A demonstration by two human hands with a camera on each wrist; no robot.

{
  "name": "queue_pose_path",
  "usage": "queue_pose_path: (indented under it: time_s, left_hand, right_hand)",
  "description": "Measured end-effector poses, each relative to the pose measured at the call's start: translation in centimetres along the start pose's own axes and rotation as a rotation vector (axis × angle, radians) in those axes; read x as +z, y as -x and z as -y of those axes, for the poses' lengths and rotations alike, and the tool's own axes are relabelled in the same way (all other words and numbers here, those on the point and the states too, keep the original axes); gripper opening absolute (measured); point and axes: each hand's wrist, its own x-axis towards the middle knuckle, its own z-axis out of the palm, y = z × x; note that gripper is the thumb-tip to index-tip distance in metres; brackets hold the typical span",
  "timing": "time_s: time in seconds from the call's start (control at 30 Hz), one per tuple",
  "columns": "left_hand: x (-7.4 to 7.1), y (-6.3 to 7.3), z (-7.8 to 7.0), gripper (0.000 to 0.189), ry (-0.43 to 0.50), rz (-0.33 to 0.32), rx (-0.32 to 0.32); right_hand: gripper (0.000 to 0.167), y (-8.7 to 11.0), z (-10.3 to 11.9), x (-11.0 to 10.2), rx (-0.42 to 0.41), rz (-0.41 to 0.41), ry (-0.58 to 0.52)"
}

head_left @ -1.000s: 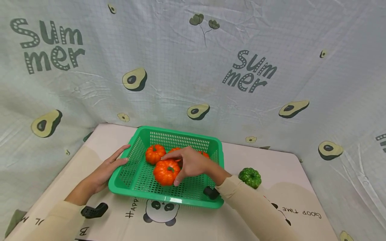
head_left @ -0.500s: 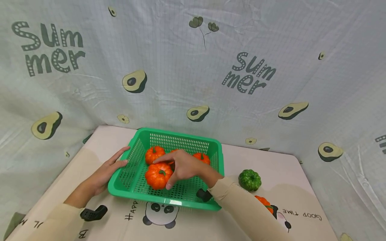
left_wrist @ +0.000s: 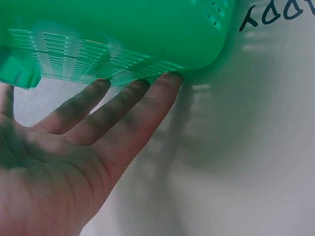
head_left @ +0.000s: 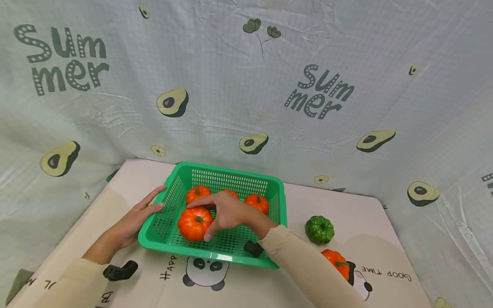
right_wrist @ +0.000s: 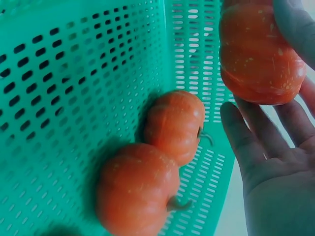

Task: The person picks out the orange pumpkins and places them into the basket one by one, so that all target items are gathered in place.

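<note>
My right hand holds an orange pumpkin between thumb and fingers, over the left part of a green plastic basket. In the right wrist view, the thumb lies on one side of this pumpkin and the fingers curve around the other. Three more orange pumpkins lie along the basket's back: one at left, one in the middle, partly hidden by the hand, and one at right. My left hand touches the basket's left side; in the left wrist view its straight fingers meet the slotted wall.
To the right of the basket, a green pumpkin and another orange pumpkin sit on the pale printed table. A patterned cloth hangs behind the table and at its sides.
My right hand has carried its pumpkin leftward inside the basket. The right-hand pumpkin in the basket and the orange one on the table have come into fuller view. My left hand stays put.
</note>
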Motion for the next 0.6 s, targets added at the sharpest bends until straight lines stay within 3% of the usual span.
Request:
queue_pose_path:
  time_s: [0.37,0.6]
  left_hand:
    - [-0.1,0.0,-0.1,0.071,0.013,0.006,0.011]
    - [-0.1,0.0,0.0,0.072,0.014,0.006,0.011]
  right_hand:
    - [0.084,-1.0,0.1,0.6,-0.023,0.017,-0.069]
    - [0.085,-1.3,0.1,0.9,-0.003,0.026,-0.033]
